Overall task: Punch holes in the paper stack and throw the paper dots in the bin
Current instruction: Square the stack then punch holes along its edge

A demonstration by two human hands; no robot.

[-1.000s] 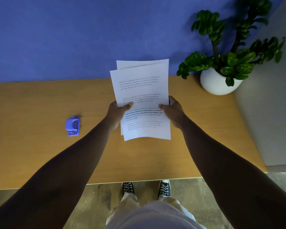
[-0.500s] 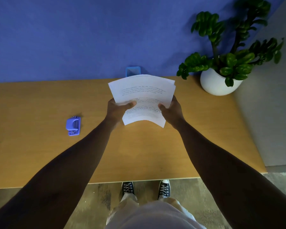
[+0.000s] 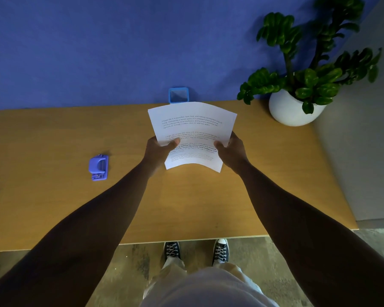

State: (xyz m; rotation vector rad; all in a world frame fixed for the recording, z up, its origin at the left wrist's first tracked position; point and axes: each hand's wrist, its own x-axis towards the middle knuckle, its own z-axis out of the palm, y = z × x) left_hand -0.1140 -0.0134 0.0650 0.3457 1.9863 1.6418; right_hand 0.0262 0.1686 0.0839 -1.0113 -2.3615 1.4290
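Observation:
A stack of white printed sheets [image 3: 193, 127] is held over the middle of the wooden table [image 3: 53, 207], bowed upward across its width. My left hand [image 3: 159, 149] grips its left edge, thumb on top. My right hand [image 3: 231, 151] grips the right edge the same way. A small blue hole punch [image 3: 98, 167] lies on the table well to the left of my hands, untouched. A small blue square bin [image 3: 178, 95] stands at the table's back edge against the wall, just beyond the top of the sheets.
A white pot [image 3: 293, 109] with a leafy green plant [image 3: 308, 63] stands at the table's back right corner. A blue wall runs behind the table, a grey wall on the right. My feet show below the table's front edge.
The sheets tilted down from nearly upright toward the table and bowed, uncovering the blue bin behind them. Both hands kept their grip and stayed near the same spot.

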